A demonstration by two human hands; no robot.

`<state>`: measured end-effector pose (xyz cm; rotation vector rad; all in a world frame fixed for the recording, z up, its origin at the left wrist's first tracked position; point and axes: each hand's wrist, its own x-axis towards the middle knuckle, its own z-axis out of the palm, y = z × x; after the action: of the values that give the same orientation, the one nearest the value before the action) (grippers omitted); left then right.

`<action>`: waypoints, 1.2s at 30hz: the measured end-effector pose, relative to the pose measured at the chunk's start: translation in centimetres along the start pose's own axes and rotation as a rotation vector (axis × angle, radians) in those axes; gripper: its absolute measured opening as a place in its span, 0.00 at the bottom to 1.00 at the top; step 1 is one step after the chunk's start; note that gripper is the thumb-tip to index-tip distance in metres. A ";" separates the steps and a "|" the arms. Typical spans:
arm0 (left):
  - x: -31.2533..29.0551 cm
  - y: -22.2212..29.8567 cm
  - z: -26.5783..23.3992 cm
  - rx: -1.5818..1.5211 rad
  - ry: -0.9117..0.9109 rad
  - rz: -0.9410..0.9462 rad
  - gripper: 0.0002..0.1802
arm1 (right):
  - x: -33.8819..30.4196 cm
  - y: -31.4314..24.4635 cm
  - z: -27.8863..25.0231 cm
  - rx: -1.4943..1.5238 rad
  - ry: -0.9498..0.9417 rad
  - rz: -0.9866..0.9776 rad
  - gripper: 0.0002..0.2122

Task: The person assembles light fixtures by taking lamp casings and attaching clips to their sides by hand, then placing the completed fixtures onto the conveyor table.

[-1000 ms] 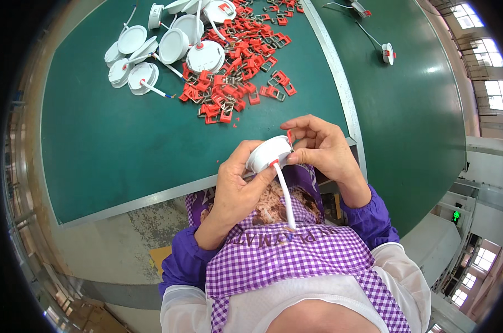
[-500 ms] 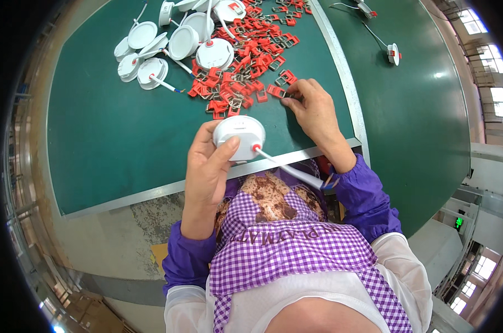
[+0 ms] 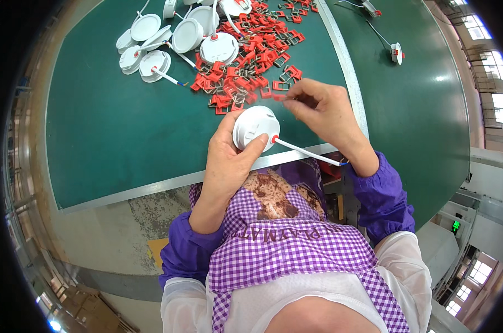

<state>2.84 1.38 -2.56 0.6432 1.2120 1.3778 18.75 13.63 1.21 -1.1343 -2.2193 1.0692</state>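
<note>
My left hand (image 3: 226, 164) grips a round white downlight (image 3: 250, 123) above the near edge of the table, with the thumb pressed on its back. From a red grommet on the light a white cable (image 3: 310, 153) runs to the right and ends in bare coloured wires. My right hand (image 3: 333, 115) is closed in a pinch at the fingertips. A red spring clip (image 3: 279, 97), smeared by motion, sticks out from between them. Just beyond both hands lies a heap of red clips with metal frames (image 3: 249, 75).
Several more white downlights (image 3: 188, 36) with cables lie at the far left of the green table (image 3: 113, 150). A metal edge strip (image 3: 340, 55) divides it from a second green surface (image 3: 412, 127) on the right, where two finished-looking lights (image 3: 396, 54) lie.
My right hand has lifted a red clip off the heap's near edge and drawn it toward me. My left hand has moved right with the downlight, turning it slightly.
</note>
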 end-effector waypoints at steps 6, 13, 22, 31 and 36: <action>0.8 -1.0 -0.1 0.099 0.074 0.132 0.20 | -2.2 -1.4 1.0 -0.071 -0.037 -0.160 0.07; 0.5 -0.7 0.2 0.326 0.071 0.219 0.17 | -3.4 -1.3 2.0 -0.113 0.007 -0.185 0.06; 0.3 0.4 -0.5 0.403 -0.013 0.255 0.16 | -3.4 -0.7 2.8 -0.078 0.116 -0.273 0.07; 0.1 0.0 -0.5 0.325 -0.087 0.223 0.15 | -3.8 0.5 2.5 0.128 -0.003 -0.131 0.11; -0.8 0.8 0.3 0.364 -0.151 0.184 0.15 | -4.6 -1.3 0.5 0.257 -0.052 0.071 0.22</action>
<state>2.95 0.83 -1.55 1.1178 1.3172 1.2406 20.43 9.21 1.83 -1.0896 -2.0203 1.3823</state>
